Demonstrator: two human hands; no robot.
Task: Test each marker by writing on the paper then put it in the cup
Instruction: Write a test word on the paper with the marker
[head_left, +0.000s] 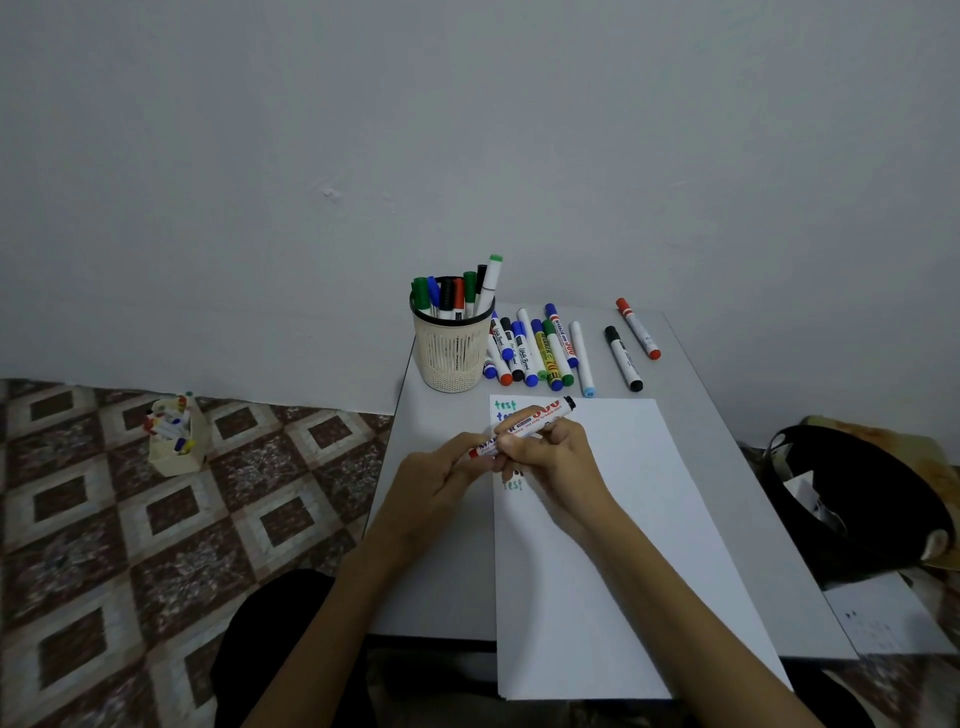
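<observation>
Presently, both hands are engaged on one marker (524, 423), held just above the upper left part of the paper (623, 545). The right hand (550, 452) is curled round the barrel; the marker's black end points up and to the right. The left hand (441, 478) pinches the red end with its fingertips. The marker's white barrel carries red lettering. The paper lies lengthwise on the grey table (727, 467), its near edge overhanging the table's front. The word "test" in green (505, 404) is legible at the paper's top left corner, with further writing partly hidden under the hands. The cup (453, 358), a beige slotted holder with a black rim, stands upright beyond the paper at the table's far left and holds several markers, green, blue, red and black. Just beside it on the right lies a row of loose markers (535, 353), and further right, apart from the row, a black marker (623, 358) and a red marker (638, 328). On the tiled floor to the left sits a second holder (176, 436) with markers in it. A black bag (857, 499) rests to the right of the table.
</observation>
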